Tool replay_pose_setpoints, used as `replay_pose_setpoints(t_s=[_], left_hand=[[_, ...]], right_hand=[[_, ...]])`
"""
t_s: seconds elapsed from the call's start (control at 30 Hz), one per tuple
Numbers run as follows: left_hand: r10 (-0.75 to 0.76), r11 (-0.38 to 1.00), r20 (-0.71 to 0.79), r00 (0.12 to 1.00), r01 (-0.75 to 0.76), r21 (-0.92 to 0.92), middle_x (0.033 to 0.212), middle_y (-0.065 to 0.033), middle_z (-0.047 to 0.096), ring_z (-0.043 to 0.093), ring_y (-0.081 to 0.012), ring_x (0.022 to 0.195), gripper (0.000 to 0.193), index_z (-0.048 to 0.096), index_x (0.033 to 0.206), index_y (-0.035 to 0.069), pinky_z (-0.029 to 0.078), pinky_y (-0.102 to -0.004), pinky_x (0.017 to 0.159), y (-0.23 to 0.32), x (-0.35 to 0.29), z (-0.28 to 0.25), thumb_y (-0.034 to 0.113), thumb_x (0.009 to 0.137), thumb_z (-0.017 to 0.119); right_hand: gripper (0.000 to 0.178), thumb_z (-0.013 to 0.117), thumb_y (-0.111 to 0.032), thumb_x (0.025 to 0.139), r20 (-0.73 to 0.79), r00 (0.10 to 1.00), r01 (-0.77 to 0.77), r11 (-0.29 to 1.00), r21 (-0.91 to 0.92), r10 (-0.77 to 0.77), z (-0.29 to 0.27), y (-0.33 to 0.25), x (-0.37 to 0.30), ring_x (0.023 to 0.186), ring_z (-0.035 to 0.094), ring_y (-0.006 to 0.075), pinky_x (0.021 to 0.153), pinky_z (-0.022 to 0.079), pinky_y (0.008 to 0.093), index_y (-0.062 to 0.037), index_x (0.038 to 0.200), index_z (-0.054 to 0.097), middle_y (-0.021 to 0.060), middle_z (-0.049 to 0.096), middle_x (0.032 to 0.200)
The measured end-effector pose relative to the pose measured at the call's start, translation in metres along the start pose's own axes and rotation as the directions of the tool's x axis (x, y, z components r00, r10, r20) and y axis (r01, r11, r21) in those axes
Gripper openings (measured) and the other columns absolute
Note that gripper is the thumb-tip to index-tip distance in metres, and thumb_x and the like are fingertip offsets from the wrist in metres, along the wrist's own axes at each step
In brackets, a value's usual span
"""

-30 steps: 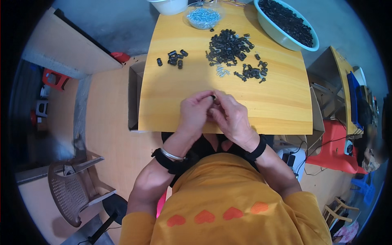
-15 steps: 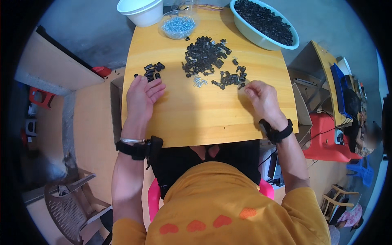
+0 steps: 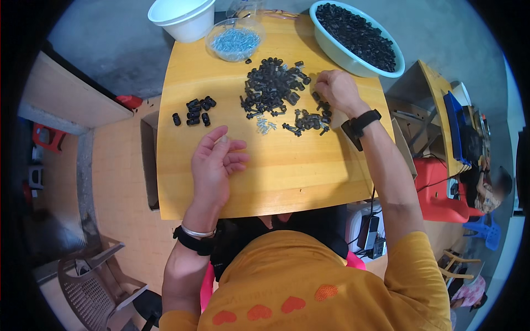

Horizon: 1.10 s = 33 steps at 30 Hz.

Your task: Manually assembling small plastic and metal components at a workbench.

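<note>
My left hand point(image 3: 216, 165) rests on the yellow wooden table point(image 3: 287, 182), palm up, fingers loosely apart, with nothing clearly in it. Just beyond it to the left lies a small group of black pieces point(image 3: 196, 111). My right hand point(image 3: 334, 89) is curled, fingers down, on the right edge of a pile of black plastic parts point(image 3: 271, 85), right above a smaller cluster of black parts point(image 3: 308, 118). What its fingers hold is hidden. A few silver screws point(image 3: 265, 126) lie between the piles.
At the table's far edge stand a white bowl point(image 3: 182, 17), a clear bowl of screws point(image 3: 236, 41) and a pale blue basin of black parts point(image 3: 359, 37). A brown plastic chair point(image 3: 88, 281) stands lower left, a red stool point(image 3: 441, 190) and a second table point(image 3: 441, 105) on the right.
My hands were joined at the table's near middle, then split. The left went to the small black group and came back palm up; the right reached the pile.
</note>
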<state>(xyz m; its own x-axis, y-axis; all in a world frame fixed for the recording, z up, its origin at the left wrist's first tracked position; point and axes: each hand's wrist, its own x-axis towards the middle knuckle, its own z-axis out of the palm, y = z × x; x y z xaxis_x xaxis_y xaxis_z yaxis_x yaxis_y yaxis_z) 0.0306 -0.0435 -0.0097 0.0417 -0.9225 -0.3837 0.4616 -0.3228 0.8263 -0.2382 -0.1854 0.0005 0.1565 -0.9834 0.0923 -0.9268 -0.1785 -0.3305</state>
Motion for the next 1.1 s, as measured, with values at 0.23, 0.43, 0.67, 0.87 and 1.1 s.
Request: replay_pose_setpoints(t_s=[0.23, 0.43, 0.67, 0.87, 1.1], left_hand=[[-0.019, 1.0, -0.004, 1.0, 0.019, 0.001, 0.083, -0.0114, 0.06, 0.06, -0.0149, 0.061, 0.028, 0.046, 0.111, 0.002, 0.046, -0.0214, 0.051, 0.002, 0.0, 0.006, 0.018, 0.088, 0.05], [-0.017, 1.0, 0.029, 0.999, 0.016, 0.018, 0.082, -0.0111, 0.062, 0.061, -0.015, 0.061, 0.025, 0.049, 0.108, 0.004, 0.047, -0.021, 0.051, -0.003, -0.004, 0.001, 0.019, 0.088, 0.05], [-0.043, 0.997, 0.035, 0.998, 0.041, 0.07, 0.08, -0.0103, 0.062, 0.06, -0.0132, 0.06, 0.024, 0.049, 0.106, 0.004, 0.046, -0.0203, 0.051, -0.009, -0.007, 0.009, 0.019, 0.088, 0.051], [-0.069, 0.995, 0.05, 0.996, 0.066, 0.07, 0.079, -0.0091, 0.062, 0.06, -0.0119, 0.059, 0.023, 0.05, 0.105, 0.004, 0.046, -0.0198, 0.051, -0.012, -0.01, 0.007, 0.019, 0.088, 0.051], [-0.066, 0.997, 0.068, 0.996, 0.063, 0.044, 0.078, -0.0086, 0.062, 0.06, -0.0117, 0.059, 0.022, 0.051, 0.104, 0.004, 0.046, -0.0199, 0.051, -0.012, -0.008, 0.004, 0.019, 0.088, 0.051]], right_hand=[[0.015, 0.056, -0.016, 0.073, 0.103, 0.994, -0.027, 0.996, -0.087, 0.036, 0.006, 0.008, 0.01, 0.077, 0.058, 0.0324, 0.07, 0.046, 0.0389, -0.0041, 0.08, 0.063, 0.0176, 0.061, 0.078], [0.01, 0.057, -0.009, 0.072, 0.029, 0.994, -0.111, 0.943, 0.313, 0.108, -0.007, 0.012, -0.008, 0.065, 0.057, 0.0265, 0.063, 0.045, 0.034, -0.0013, 0.077, 0.06, 0.0157, 0.059, 0.068], [0.008, 0.051, -0.006, 0.074, -0.035, 0.966, 0.25, 0.899, 0.36, -0.255, 0.002, -0.026, -0.037, 0.064, 0.057, 0.0295, 0.061, 0.045, 0.0357, -0.0033, 0.076, 0.059, 0.0135, 0.06, 0.072], [0.01, 0.055, -0.01, 0.073, 0.09, 0.969, 0.209, 0.958, 0.196, -0.229, 0.012, -0.05, -0.031, 0.075, 0.057, 0.0329, 0.068, 0.046, 0.0392, -0.0048, 0.078, 0.062, 0.0143, 0.061, 0.077], [0.012, 0.054, -0.01, 0.073, 0.112, 0.977, 0.178, 0.984, 0.03, -0.181, 0.023, -0.067, -0.03, 0.079, 0.057, 0.0337, 0.071, 0.046, 0.0414, -0.0047, 0.079, 0.063, 0.016, 0.06, 0.082]])
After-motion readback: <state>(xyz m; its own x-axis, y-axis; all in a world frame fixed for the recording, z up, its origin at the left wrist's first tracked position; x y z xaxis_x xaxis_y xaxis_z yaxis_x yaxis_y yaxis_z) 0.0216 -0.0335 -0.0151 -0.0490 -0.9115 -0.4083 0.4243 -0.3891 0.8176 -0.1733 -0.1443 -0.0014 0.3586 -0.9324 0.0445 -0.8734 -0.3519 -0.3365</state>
